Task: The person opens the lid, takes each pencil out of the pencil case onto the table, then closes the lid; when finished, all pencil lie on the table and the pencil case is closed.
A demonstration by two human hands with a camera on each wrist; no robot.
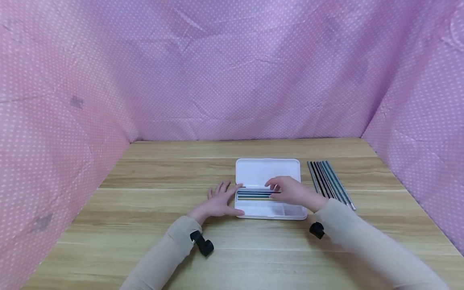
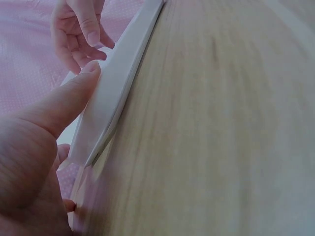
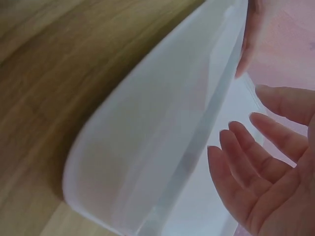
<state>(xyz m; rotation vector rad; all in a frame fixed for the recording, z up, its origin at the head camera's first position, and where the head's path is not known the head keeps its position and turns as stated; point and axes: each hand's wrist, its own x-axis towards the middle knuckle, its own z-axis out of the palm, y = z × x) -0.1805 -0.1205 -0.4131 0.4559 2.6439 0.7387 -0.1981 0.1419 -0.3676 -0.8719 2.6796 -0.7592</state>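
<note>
A white pencil case [image 1: 268, 171] lies open mid-table, its lid flat at the back. Several coloured pencils [image 1: 253, 196] lie in its front tray. My left hand [image 1: 221, 199] lies flat on the table at the case's left side with fingers spread. Its thumb [image 2: 64, 105] presses the case's white edge [image 2: 118, 83]. My right hand [image 1: 290, 191] hovers over the tray, fingertips above the pencils. In the right wrist view its fingers [image 3: 256, 162] are loosely curved beside the case wall [image 3: 147, 147] and hold nothing.
Several dark and grey pencils [image 1: 330, 183] lie in a row on the wooden table [image 1: 145, 241], right of the case. Pink dotted cloth [image 1: 232, 80] walls in the back and both sides.
</note>
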